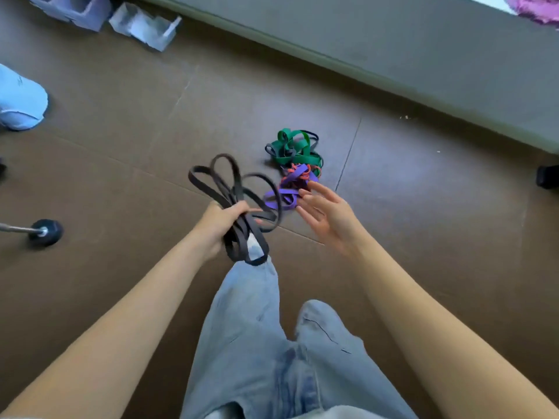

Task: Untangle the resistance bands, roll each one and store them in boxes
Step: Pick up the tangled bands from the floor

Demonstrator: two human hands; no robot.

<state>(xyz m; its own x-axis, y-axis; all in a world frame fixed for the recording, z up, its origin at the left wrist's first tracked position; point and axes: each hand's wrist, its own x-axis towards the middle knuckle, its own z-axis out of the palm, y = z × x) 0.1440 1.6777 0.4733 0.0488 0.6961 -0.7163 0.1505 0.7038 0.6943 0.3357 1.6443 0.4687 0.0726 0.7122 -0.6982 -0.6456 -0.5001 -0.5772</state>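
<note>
The left hand (222, 228) grasps a looped black band (233, 192); the right hand (325, 214), fingers released, reaches toward tangled green, purple and orange bands (295, 164) mid-floor (121, 140). Clear boxes (145, 25) lie at its far-left edge.

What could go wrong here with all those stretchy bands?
The black band hangs in loose loops from the left hand, gripped at one spot only; the loops could cross and knot again. The right hand, open, reaches toward the purple band, which lies wound up with orange and green ones; pulling it might tighten that clump.
</note>
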